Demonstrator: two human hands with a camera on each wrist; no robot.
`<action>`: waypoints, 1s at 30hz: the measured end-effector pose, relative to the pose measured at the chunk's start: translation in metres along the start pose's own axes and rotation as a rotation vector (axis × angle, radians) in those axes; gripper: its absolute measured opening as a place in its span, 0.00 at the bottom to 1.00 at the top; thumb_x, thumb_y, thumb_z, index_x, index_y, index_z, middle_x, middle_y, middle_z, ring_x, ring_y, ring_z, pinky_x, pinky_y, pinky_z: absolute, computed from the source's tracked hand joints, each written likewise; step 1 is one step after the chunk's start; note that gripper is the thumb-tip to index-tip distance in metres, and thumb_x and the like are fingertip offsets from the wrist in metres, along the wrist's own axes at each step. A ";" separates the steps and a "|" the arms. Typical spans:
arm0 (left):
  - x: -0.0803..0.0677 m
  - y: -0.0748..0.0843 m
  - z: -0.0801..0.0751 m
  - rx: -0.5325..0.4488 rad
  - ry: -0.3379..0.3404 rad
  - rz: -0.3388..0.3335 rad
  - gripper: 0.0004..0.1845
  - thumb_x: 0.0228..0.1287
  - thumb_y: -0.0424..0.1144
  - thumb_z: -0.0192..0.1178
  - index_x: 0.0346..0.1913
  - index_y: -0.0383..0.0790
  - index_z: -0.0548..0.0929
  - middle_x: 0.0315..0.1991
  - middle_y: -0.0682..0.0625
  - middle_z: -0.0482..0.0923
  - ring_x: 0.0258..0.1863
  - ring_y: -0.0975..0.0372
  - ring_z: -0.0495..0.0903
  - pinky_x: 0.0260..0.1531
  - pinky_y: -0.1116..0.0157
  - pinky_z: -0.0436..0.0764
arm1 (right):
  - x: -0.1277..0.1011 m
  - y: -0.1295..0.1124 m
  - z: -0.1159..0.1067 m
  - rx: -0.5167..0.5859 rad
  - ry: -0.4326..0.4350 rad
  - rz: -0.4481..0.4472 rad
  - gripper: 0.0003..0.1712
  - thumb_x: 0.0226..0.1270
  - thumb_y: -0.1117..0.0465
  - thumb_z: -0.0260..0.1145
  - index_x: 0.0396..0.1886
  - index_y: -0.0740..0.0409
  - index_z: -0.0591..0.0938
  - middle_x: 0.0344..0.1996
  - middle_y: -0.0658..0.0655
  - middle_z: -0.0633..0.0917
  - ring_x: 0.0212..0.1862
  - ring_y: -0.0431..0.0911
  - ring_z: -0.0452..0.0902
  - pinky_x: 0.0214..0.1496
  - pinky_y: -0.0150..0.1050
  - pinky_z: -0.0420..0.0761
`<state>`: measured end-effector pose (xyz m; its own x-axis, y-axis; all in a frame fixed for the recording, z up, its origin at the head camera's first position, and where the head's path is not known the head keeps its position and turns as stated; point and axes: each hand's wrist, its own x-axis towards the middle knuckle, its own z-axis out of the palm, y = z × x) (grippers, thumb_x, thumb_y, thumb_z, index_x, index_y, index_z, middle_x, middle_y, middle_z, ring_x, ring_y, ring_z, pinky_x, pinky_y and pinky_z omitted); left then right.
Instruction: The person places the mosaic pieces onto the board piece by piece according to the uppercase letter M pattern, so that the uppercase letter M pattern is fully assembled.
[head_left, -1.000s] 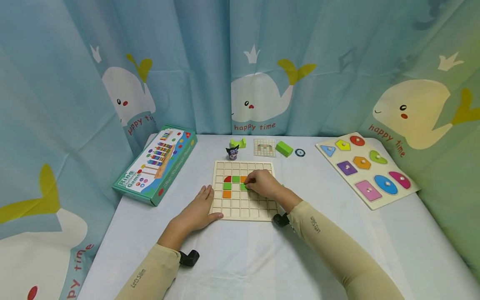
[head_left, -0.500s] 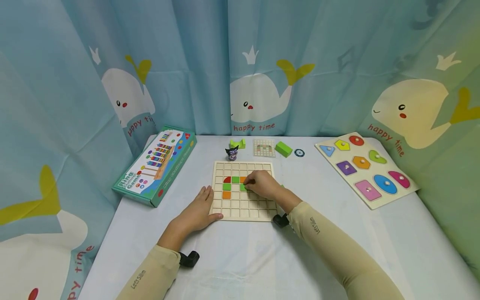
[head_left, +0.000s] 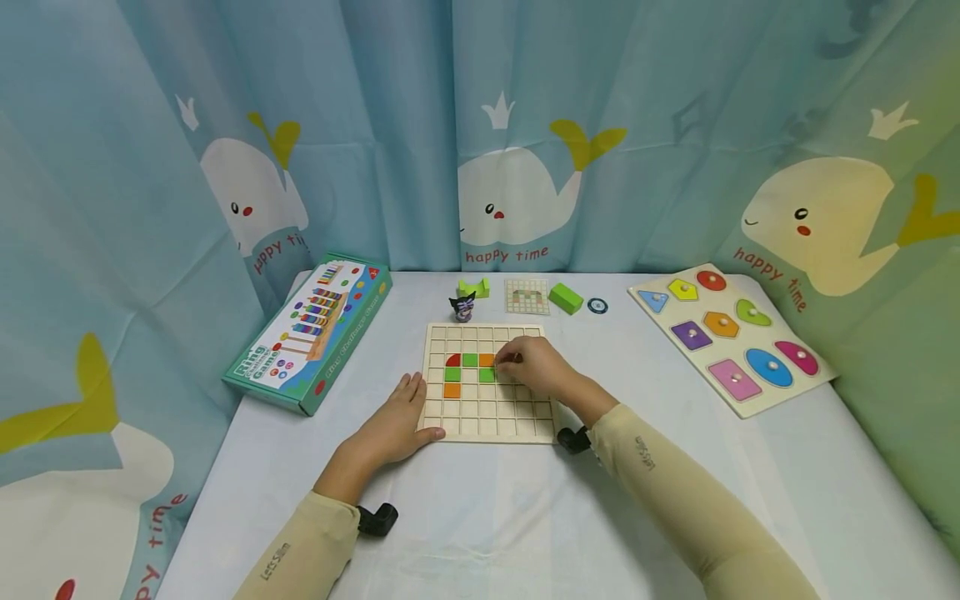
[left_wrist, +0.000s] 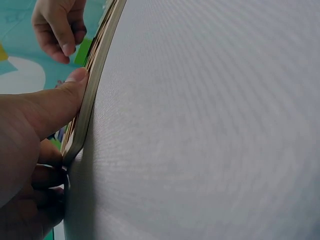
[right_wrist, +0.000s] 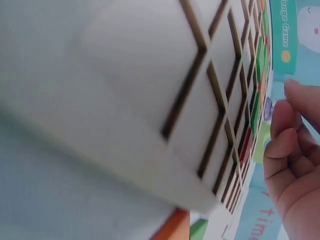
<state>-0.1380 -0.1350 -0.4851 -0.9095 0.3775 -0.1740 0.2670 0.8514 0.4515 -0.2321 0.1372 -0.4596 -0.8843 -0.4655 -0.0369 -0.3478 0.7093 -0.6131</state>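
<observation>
Here the wooden grid board (head_left: pixel 483 417) lies flat near the middle of the worktop (head_left: pixel 480 517), long side toward the person. The left hand (head_left: pixel 393 425) rests flat at the board's near left corner, fingers straight along the left edge and thumb pressed against the near edge; the left wrist view shows the thumb (left_wrist: pixel 70 90) touching the rim. The right hand (head_left: pixel 536 367) hovers over the centre-right cells, fingers curled together with the tips by the orange tile (head_left: pixel 486 360). Whether it pinches a piece, I cannot tell; the right wrist view shows the fingers (right_wrist: pixel 285 145) curled and close to the board with nothing visible between them.

Tiles seated in the grid: a red quarter-round (head_left: pixel 453 360), a green square (head_left: pixel 470 360) and the orange tile in one row; green squares (head_left: pixel 453 374) and (head_left: pixel 487 375) in the row nearer; a second orange square (head_left: pixel 452 389) nearer again, under the left column.

Beyond the board's far edge: a small dark figurine (head_left: pixel 462 307), a green block (head_left: pixel 476 287), a pattern card (head_left: pixel 527 296), another green block (head_left: pixel 566 297), a small round disc (head_left: pixel 597 306). Far left lies a ring game box (head_left: pixel 315 329); far right, a shape puzzle board (head_left: pixel 731 337). Whale-print curtains (head_left: pixel 225 125) enclose the worktop.
</observation>
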 end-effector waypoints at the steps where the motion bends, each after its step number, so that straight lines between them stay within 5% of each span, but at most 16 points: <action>1: 0.000 0.000 0.000 0.003 -0.001 0.000 0.51 0.68 0.56 0.63 0.76 0.22 0.52 0.79 0.32 0.45 0.79 0.44 0.42 0.75 0.51 0.53 | -0.001 0.001 -0.002 0.002 0.003 0.003 0.06 0.70 0.62 0.69 0.43 0.54 0.89 0.41 0.50 0.86 0.42 0.44 0.78 0.46 0.42 0.80; 21: -0.001 0.000 0.000 -0.005 -0.006 -0.008 0.51 0.68 0.57 0.62 0.77 0.24 0.51 0.79 0.34 0.44 0.79 0.45 0.40 0.75 0.52 0.51 | -0.026 0.034 -0.035 -0.008 0.076 0.087 0.08 0.71 0.61 0.68 0.45 0.59 0.88 0.38 0.54 0.84 0.35 0.47 0.76 0.34 0.40 0.78; 30: 0.000 -0.001 0.001 -0.006 -0.003 -0.006 0.51 0.69 0.57 0.62 0.77 0.23 0.51 0.79 0.33 0.45 0.79 0.45 0.40 0.75 0.51 0.50 | -0.034 0.054 -0.038 -0.031 0.097 0.157 0.08 0.69 0.60 0.70 0.42 0.58 0.89 0.40 0.54 0.84 0.36 0.48 0.75 0.38 0.41 0.77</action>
<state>-0.1377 -0.1356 -0.4864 -0.9103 0.3730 -0.1794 0.2593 0.8518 0.4552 -0.2322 0.2110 -0.4615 -0.9539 -0.2956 -0.0529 -0.2112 0.7857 -0.5814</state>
